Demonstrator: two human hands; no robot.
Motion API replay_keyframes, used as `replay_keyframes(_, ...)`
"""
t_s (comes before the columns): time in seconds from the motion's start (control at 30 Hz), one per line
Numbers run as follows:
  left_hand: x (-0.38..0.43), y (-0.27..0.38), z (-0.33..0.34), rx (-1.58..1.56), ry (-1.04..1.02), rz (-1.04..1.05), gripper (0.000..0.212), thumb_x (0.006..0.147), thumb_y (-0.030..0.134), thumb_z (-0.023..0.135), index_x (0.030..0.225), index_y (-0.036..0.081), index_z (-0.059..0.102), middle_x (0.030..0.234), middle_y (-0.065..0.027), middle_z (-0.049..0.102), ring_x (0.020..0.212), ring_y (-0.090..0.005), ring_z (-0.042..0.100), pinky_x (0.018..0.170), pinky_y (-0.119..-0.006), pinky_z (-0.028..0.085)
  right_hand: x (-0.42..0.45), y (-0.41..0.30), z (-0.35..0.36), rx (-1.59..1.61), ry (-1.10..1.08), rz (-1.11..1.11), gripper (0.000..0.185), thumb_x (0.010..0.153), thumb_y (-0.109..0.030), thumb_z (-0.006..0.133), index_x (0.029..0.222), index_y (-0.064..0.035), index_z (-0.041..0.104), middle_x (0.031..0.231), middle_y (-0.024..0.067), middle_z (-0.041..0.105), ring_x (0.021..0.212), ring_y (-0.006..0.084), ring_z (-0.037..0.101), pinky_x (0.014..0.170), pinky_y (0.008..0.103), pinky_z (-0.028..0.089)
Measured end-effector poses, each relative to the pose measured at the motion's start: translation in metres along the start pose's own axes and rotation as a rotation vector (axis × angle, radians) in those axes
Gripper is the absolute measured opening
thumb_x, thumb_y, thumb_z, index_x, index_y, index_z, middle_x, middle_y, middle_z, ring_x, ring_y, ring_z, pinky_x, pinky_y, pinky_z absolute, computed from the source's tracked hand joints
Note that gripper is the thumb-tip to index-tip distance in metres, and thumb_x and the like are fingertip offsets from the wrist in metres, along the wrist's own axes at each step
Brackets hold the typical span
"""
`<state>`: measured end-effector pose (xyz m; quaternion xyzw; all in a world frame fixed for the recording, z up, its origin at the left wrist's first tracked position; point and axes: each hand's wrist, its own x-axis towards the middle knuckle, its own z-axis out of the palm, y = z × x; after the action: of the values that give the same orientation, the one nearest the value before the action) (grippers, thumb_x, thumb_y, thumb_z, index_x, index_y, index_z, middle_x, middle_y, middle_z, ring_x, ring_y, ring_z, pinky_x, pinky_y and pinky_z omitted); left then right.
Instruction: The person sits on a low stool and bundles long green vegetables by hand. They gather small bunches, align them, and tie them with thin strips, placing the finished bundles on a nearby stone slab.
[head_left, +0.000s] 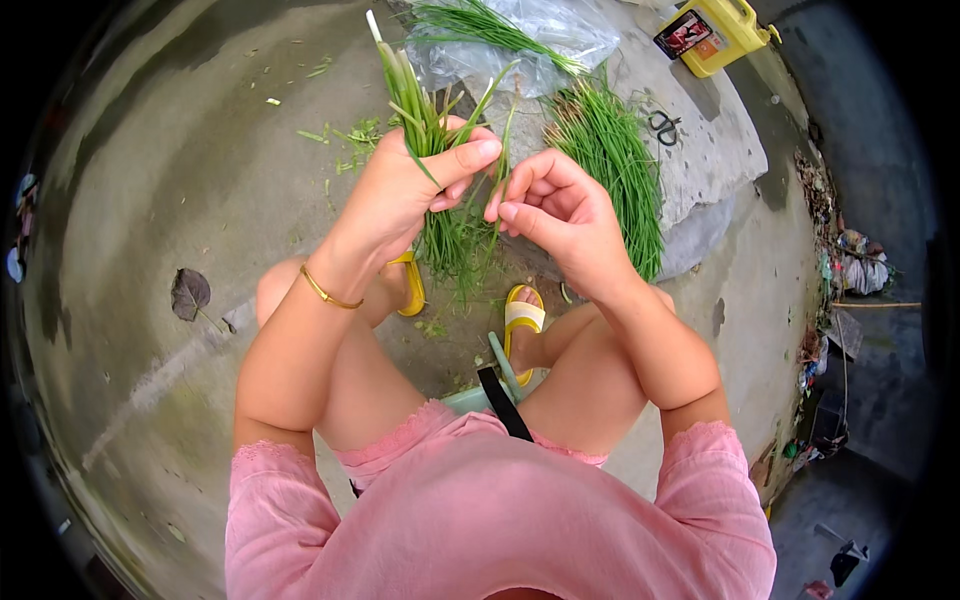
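My left hand (435, 169) is closed around a bunch of green chives (412, 97), pale stem ends up and thin leaves hanging below. Close beside it on the right, my right hand (555, 202) pinches a thin green stalk (504, 161) between thumb and fingertips. A larger pile of chives (611, 165) with brownish root ends lies on a stone slab (712, 146) beyond my right hand. More chives (495, 30) rest on a clear plastic bag (592, 30) at the slab's far side. Black-handled scissors (664, 127) lie right of the pile.
A yellow plastic jug (712, 37) stands at the slab's far right. Green scraps (360, 139) litter the concrete floor, and a dry leaf (190, 292) lies at the left. Between my legs is part of a pale green stool (469, 399). Rubbish (862, 266) is heaped at the right.
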<state>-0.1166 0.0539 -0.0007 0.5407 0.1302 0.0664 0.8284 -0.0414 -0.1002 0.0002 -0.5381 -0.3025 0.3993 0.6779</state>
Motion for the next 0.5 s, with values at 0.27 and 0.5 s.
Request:
replay_keyframes(0.27,-0.0055,-0.0008,0.0041,0.051,-0.015,0.012,0.016,0.076,0.017,0.063,0.082,0.004,0.057,0.058,0.0043,0.045,0.049,-0.0025,0.037,0.043,-0.018,0.026,-0.0014,0.0022,-0.003,0.008,0.067,-0.027,0.018,0.079,-0.003,0.058,0.091,-0.003,0.045,0.082,0.0021,0.053,0.076,0.0078,0.053,0.066,0.0201,0.043)
replay_keyframes(0.5,-0.0086,-0.0023,0.0094,0.104,-0.011,-0.067,0.012,0.078,0.014,0.062,0.08,0.004,0.056,0.058,0.0057,0.042,0.051,-0.0026,0.036,0.044,-0.018,0.025,0.0009,0.0028,-0.0005,-0.107,0.182,-0.05,0.016,0.08,-0.01,0.06,0.09,-0.0042,0.049,0.076,-0.0011,0.052,0.065,0.0032,0.047,0.054,0.017,0.038)
